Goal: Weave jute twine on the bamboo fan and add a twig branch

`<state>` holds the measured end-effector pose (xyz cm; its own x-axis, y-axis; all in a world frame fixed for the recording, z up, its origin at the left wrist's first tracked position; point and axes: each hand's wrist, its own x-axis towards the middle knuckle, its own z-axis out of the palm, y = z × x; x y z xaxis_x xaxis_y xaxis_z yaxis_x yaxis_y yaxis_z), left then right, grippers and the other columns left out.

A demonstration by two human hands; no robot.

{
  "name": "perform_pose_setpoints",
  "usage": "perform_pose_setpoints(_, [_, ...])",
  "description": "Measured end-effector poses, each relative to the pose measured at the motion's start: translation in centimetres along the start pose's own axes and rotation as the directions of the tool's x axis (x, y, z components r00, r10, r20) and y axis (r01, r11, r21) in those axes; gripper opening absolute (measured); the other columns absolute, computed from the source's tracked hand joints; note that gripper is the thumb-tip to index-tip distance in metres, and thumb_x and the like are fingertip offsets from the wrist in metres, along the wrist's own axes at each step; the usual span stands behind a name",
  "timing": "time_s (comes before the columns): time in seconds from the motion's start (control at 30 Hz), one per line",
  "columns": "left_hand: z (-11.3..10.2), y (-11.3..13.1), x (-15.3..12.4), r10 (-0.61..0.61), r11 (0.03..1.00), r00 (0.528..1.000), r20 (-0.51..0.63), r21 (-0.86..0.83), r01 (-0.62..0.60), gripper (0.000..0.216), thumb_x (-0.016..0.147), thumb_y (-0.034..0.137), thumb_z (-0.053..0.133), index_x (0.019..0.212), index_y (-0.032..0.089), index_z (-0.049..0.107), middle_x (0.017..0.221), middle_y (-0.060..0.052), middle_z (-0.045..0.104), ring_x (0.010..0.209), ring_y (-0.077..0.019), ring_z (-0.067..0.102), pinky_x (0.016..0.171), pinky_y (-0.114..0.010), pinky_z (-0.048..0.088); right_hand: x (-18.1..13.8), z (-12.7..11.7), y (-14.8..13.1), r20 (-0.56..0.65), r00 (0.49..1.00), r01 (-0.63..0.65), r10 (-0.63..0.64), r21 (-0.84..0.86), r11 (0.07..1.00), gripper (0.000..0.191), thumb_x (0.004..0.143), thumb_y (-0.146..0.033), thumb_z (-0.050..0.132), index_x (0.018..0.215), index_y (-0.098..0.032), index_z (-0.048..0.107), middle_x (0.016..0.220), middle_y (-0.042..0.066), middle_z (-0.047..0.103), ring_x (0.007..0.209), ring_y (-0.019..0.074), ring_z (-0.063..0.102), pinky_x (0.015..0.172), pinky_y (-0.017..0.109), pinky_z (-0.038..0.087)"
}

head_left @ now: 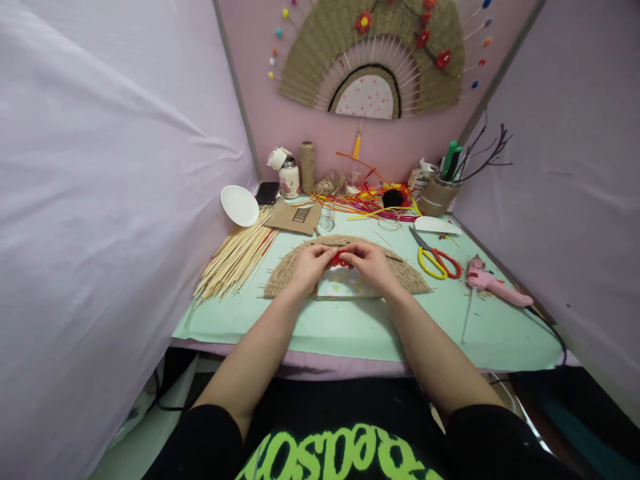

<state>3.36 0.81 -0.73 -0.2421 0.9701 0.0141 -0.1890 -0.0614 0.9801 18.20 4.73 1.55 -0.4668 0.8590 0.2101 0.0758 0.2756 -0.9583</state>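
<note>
Between my two hands is a small red flower-like piece (341,259), pinched from both sides by the fingertips. My left hand (316,263) grips its left side, and my right hand (367,261) has its right side. Both hands are over a half-round woven twine fan (285,277) that lies flat on the table, with thin stick ends poking out at its edge. A pale patterned half-circle panel (347,285) forms the fan's lower middle, partly covered by my hands. Whether the red piece touches the fan is hidden.
Bamboo sticks (240,250) are heaped at left beside a white bowl (240,205). Scissors (435,257) and a pink glue gun (497,285) with a cord lie at right. Colourful pipe cleaners (365,201), a cardboard piece (295,217) and a pen holder (440,192) are farther back.
</note>
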Motion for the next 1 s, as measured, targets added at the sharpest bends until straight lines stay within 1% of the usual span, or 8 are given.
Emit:
perform_pose_setpoints(0.2, [0.0,0.3,-0.2,0.040,0.988,0.998,0.043,0.148,-0.046,0.024,0.071,0.039,0.070,0.073,0.015,0.068,0.063,-0.001,0.063,0.056,-0.0105,0.052,0.055,-0.022,0.039,0.0,-0.1,0.0,0.011,1.000,-0.008,0.008,-0.026,1.000,0.021,0.072,-0.036,0.066,0.075,-0.016,0.067,0.064,0.002,0.065,0.058,0.0128,0.055,0.058,0.026,0.044])
perform_pose_setpoints(0.27, [0.2,0.7,-0.3,0.053,0.984,0.998,0.028,0.169,-0.057,0.023,0.071,0.039,0.069,0.071,0.016,0.068,0.061,0.000,0.062,0.055,-0.0102,0.050,0.054,-0.022,0.038,0.0,-0.2,0.0,0.017,1.000,-0.014,0.014,-0.015,1.000,0.021,0.072,-0.037,0.066,0.076,-0.016,0.066,0.066,0.002,0.065,0.058,0.0125,0.055,0.057,0.025,0.044])
perform_pose_setpoints(0.47, [0.6,1.8,-0.7,0.130,0.988,0.984,-0.121,0.095,-0.119,0.018,0.071,0.033,0.069,0.073,0.015,0.066,0.066,0.000,0.064,0.060,-0.0106,0.054,0.058,-0.022,0.041,-0.1,-0.2,-0.4,-0.028,0.998,-0.050,0.052,0.073,0.996,0.027,0.073,-0.044,0.065,0.077,-0.017,0.061,0.071,0.002,0.063,0.057,0.0109,0.053,0.055,0.025,0.045])
perform_pose_setpoints(0.57, [0.7,1.8,-0.7,0.149,0.988,0.984,-0.099,0.047,-0.145,0.018,0.072,0.031,0.069,0.079,0.015,0.066,0.071,-0.001,0.066,0.064,-0.0113,0.057,0.063,-0.023,0.045,-0.2,0.0,-0.4,0.001,0.999,-0.044,0.044,0.088,0.995,0.026,0.069,-0.039,0.069,0.078,-0.016,0.062,0.068,0.001,0.062,0.057,0.0104,0.052,0.055,0.024,0.043])
perform_pose_setpoints(0.7, [0.7,1.4,-0.7,0.176,0.984,0.984,-0.040,-0.011,-0.176,0.017,0.069,0.025,0.071,0.083,0.017,0.064,0.075,0.000,0.066,0.070,-0.0104,0.059,0.066,-0.021,0.045,-0.3,0.2,-0.4,-0.049,0.999,0.007,-0.003,0.097,0.995,0.023,0.070,-0.037,0.068,0.077,-0.016,0.063,0.067,0.000,0.061,0.057,0.0103,0.051,0.056,0.025,0.043])
perform_pose_setpoints(0.8, [0.6,1.6,-0.7,0.089,0.990,0.996,-0.004,-0.113,-0.089,0.017,0.068,0.026,0.072,0.078,0.017,0.063,0.073,0.001,0.064,0.064,-0.0079,0.056,0.060,-0.018,0.042,-0.4,0.3,-0.7,-0.015,0.997,0.071,-0.070,0.108,0.992,0.022,0.072,-0.037,0.068,0.080,-0.017,0.063,0.074,0.001,0.064,0.064,0.0120,0.056,0.062,0.027,0.046])
perform_pose_setpoints(0.9, [0.3,2.0,-0.8,-0.024,0.953,0.996,0.087,-0.300,0.049,0.023,0.065,0.028,0.077,0.079,0.017,0.061,0.078,0.002,0.064,0.069,-0.0083,0.057,0.063,-0.019,0.044,-0.6,0.3,-1.0,0.003,0.986,0.166,-0.168,0.115,0.979,0.022,0.074,-0.036,0.069,0.085,-0.018,0.064,0.081,0.003,0.066,0.072,0.0144,0.060,0.069,0.029,0.048])
perform_pose_setpoints(1.0, [0.1,2.2,-0.8,-0.075,0.906,0.979,0.189,-0.397,0.147,0.026,0.065,0.027,0.078,0.083,0.017,0.062,0.082,0.001,0.064,0.073,-0.0084,0.058,0.067,-0.020,0.046,-0.9,0.3,-1.2,-0.021,0.962,0.274,-0.274,0.008,0.962,0.018,0.077,-0.033,0.067,0.088,-0.019,0.065,0.083,0.004,0.066,0.074,0.0154,0.060,0.070,0.031,0.048])
